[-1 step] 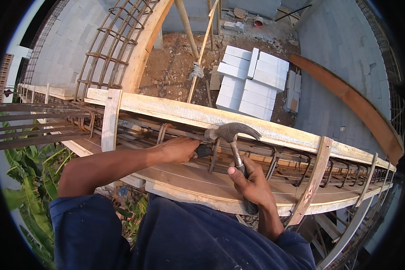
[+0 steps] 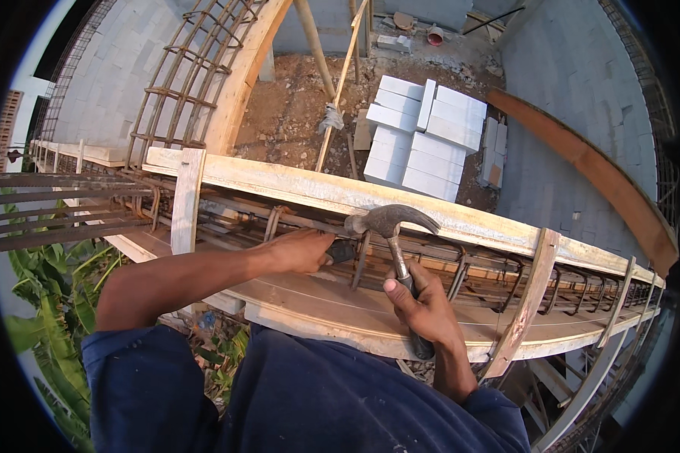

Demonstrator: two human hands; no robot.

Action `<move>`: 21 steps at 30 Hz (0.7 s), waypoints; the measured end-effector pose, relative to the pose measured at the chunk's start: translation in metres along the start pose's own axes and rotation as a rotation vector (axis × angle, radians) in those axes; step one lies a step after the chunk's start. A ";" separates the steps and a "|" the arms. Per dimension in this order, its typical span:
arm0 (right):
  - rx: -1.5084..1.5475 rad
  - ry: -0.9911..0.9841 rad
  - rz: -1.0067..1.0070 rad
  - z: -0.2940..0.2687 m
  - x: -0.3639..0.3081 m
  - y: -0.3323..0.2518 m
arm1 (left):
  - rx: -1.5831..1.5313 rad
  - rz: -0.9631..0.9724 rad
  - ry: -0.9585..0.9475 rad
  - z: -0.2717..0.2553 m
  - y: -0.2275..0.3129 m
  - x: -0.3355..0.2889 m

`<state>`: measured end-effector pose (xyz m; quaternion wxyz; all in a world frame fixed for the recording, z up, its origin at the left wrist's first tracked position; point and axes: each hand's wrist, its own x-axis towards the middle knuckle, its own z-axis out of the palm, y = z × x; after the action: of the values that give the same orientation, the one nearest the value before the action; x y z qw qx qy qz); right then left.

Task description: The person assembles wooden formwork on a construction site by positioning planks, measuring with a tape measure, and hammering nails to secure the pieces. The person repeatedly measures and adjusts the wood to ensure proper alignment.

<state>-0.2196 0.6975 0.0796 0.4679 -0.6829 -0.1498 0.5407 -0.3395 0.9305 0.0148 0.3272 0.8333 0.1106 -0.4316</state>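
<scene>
My right hand (image 2: 431, 308) is wrapped round the dark handle of a claw hammer (image 2: 390, 220). The hammer stands upright, its head in front of the upper formwork board (image 2: 279, 183) and its claw pointing right. Reaching in from the left, my left hand (image 2: 304, 251) is closed over the steel rebar cage (image 2: 461, 275) between the boards. A short, dark, blunt-ended object (image 2: 343, 251) sticks out of that fist towards the hammer; its kind cannot be made out. The lower formwork board (image 2: 317, 300) runs beneath both hands.
Wooden cross battens (image 2: 187, 202) (image 2: 529, 302) tie the boards together. White blocks (image 2: 419, 140) are stacked on the dirt below. Another rebar cage (image 2: 181, 83) joins at upper left, loose bars (image 2: 60, 200) project left, and leafy plants (image 2: 49, 317) grow at lower left.
</scene>
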 end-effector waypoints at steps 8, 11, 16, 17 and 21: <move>-0.010 -0.017 -0.012 -0.004 0.008 -0.002 | 0.247 0.186 0.326 -0.008 0.006 -0.023; -0.020 -0.015 -0.012 -0.002 0.008 -0.002 | 0.273 0.170 0.329 -0.015 0.010 -0.032; 0.056 0.018 -0.016 0.002 0.005 -0.007 | 0.235 0.290 0.509 -0.022 0.004 -0.066; 0.073 -0.001 0.000 0.002 0.003 -0.010 | 0.232 0.348 0.588 -0.022 0.000 -0.078; 0.115 -0.028 -0.126 0.010 0.005 -0.025 | 0.162 0.580 0.966 -0.001 -0.005 -0.115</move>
<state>-0.2185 0.7189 0.0968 0.5375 -0.6364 -0.1676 0.5273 -0.4104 0.9468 0.1038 0.2797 0.9548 -0.0189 0.0988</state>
